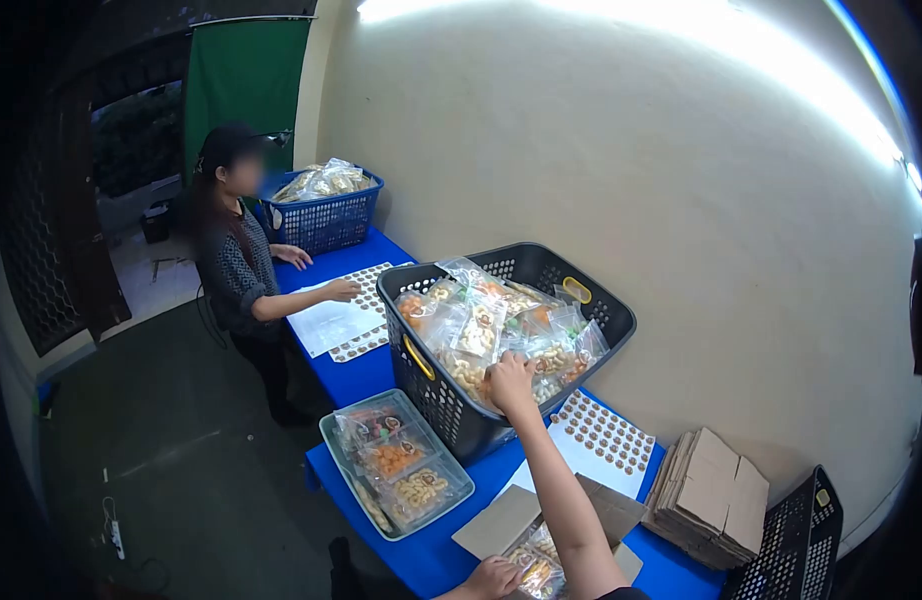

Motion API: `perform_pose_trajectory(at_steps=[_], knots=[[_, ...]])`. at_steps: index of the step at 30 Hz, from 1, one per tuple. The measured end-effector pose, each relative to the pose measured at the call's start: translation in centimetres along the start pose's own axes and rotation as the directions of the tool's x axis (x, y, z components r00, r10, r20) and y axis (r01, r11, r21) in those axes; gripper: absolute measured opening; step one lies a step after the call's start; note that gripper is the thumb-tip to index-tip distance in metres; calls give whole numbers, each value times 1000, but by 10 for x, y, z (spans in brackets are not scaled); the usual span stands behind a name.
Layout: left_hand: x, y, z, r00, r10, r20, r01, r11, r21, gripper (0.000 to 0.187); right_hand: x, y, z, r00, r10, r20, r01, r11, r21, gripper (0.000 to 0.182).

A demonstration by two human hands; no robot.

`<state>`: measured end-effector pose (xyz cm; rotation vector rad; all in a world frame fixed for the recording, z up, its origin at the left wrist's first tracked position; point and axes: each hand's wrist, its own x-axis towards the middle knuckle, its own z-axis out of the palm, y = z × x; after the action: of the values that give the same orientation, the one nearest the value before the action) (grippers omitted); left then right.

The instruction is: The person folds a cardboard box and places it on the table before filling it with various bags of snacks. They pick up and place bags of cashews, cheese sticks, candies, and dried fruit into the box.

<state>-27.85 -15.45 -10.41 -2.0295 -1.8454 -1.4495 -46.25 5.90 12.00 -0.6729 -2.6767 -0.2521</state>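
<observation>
My right hand (512, 382) reaches over the near rim of a large black plastic basket (443, 408). Its fingers are curled on a clear snack packet (469, 376) among the heap inside, where pale and orange snacks show through the plastic. Low in the view, my left hand (493, 578) is at an open cardboard box (501, 522). Its fingers are bent together beside the snack packets (537, 566) in the box; what they grip is hidden. My right forearm covers part of the box.
Left of the basket lies a tray (331, 440) of snack packets. Sticker sheets (611, 435) and stacked flat cardboard (706, 490) are at right. Another person (246, 260) handles a sticker sheet (331, 325) by a blue basket (326, 222) of packets. A black basket (796, 535) stands lower right.
</observation>
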Motion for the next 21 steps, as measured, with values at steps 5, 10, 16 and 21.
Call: perform_pose_trajectory(at_steps=[5,10,16,21], knots=[[-4,0,5,999,35,8,-35,999,-5,11,-6,-8,-44,850,251,-462,-20,894,448,14],[2,6,2,999,43,2,-43,998,39,9,-29,33,-32,708,706,11,109,-125,986,17],[6,11,1,998,65,28,-67,992,102,11,-149,71,-58,864,384,324,-18,-622,783,25],[13,14,-8,990,21,139,-27,999,40,14,-260,65,-56,861,126,492,-312,-634,708,19]])
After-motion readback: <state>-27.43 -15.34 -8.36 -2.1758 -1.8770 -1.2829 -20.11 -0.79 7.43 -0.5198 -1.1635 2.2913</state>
